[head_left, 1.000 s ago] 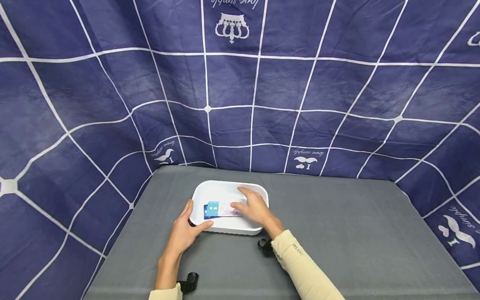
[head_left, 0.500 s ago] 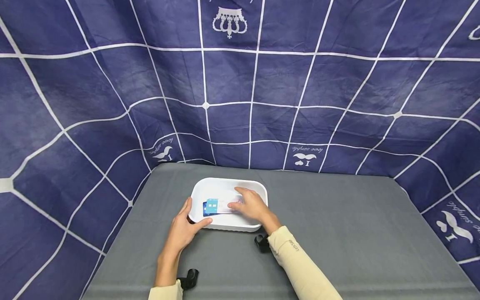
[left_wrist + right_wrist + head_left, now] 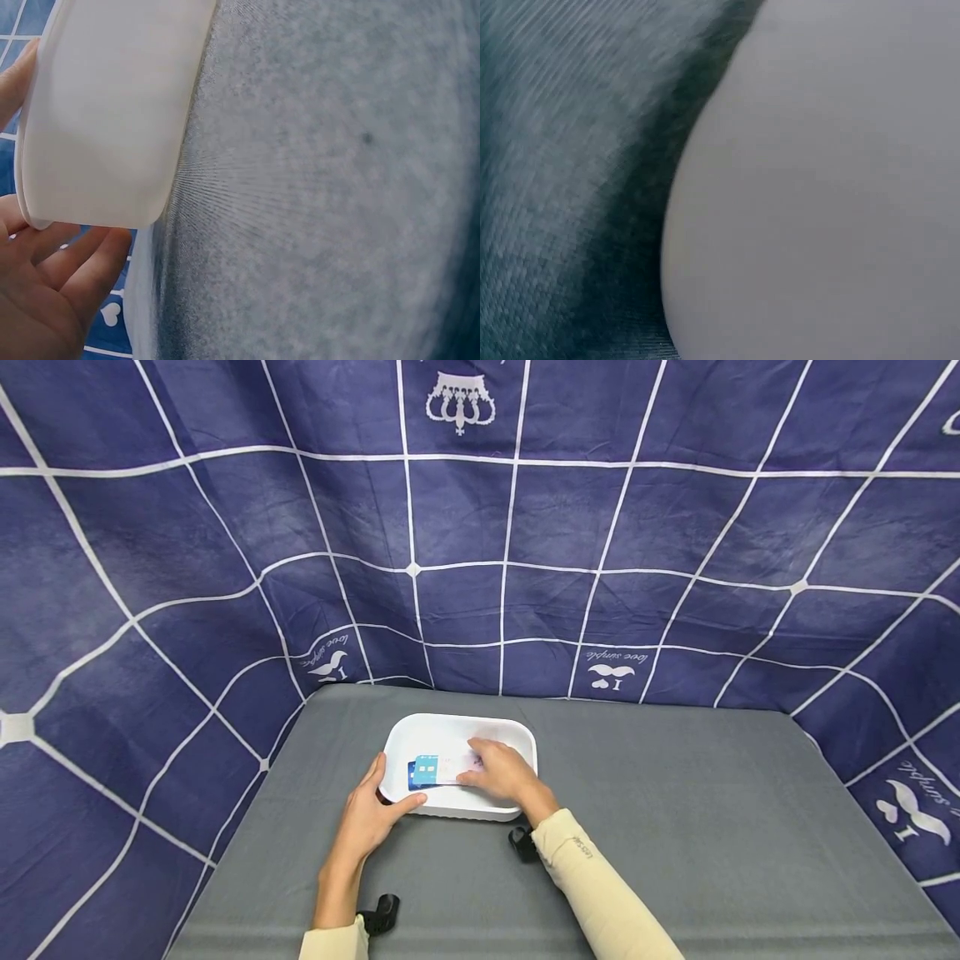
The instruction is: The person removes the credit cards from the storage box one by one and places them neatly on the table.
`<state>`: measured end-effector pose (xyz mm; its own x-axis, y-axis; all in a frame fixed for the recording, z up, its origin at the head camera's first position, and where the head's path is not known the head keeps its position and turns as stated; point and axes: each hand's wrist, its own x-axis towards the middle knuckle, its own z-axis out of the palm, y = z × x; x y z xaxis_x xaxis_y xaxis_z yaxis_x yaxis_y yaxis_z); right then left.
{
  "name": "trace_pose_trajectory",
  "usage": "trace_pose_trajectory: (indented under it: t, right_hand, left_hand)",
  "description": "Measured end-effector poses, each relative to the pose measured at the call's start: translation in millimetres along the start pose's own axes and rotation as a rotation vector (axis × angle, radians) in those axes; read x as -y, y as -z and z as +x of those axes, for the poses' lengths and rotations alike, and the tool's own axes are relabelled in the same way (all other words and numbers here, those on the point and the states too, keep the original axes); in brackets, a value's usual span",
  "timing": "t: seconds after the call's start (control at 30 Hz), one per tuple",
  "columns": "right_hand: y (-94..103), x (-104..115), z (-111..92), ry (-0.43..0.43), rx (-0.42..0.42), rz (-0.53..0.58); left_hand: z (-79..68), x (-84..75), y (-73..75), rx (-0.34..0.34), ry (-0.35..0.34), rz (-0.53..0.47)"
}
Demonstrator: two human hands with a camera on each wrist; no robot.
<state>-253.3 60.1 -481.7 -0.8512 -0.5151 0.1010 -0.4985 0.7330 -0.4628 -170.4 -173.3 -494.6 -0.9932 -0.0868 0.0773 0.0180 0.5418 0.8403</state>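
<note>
Light-blue-and-white chip card (image 3: pixel 430 768) lies inside a white plastic tray (image 3: pixel 411 737) as your two hands work at its left and right ends. The card overlaps a dark blue card (image 3: pixel 412 775), which shows along its left end and near edge; bare tray floor stretches behind both, up to the far wall. Your right hand (image 3: pixel 506 772) reaches over the tray's near right corner, thumb and fingers moderately apart about the right end of the upper card, the thumb at its near edge; whether they pinch it, you cannot tell from here. Your left hand (image 3: pixel 367 818) holds the tray's left end, the thumb on the near rim and the fingers curled at the end wall, as the left wrist view confirms. The tray sits on a gray cloth-covered table (image 3: pixel 697 835), left of center and toward the far edge, where a blue grid-printed curtain (image 3: pixel 547 527) hangs. A narrow strip of cloth separates tray from curtain; to your right, a broad stretch runs to the table's side.
</note>
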Motion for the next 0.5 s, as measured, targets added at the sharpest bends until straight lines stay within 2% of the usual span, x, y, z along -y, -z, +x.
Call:
trace_pose_trajectory:
  t: [0.1,0.5]
  right_hand:
    - [-4.6,1.1,1.6,0.011,0.019,-0.030]
    - [-11.2,1.0,3.7,-0.021,0.097,-0.008]
  left_hand:
    - [0.1,0.8,-0.4,-0.005,-0.004,-0.006]
    - [1.3,-0.3,-1.5,-0.013,-0.019,-0.016]
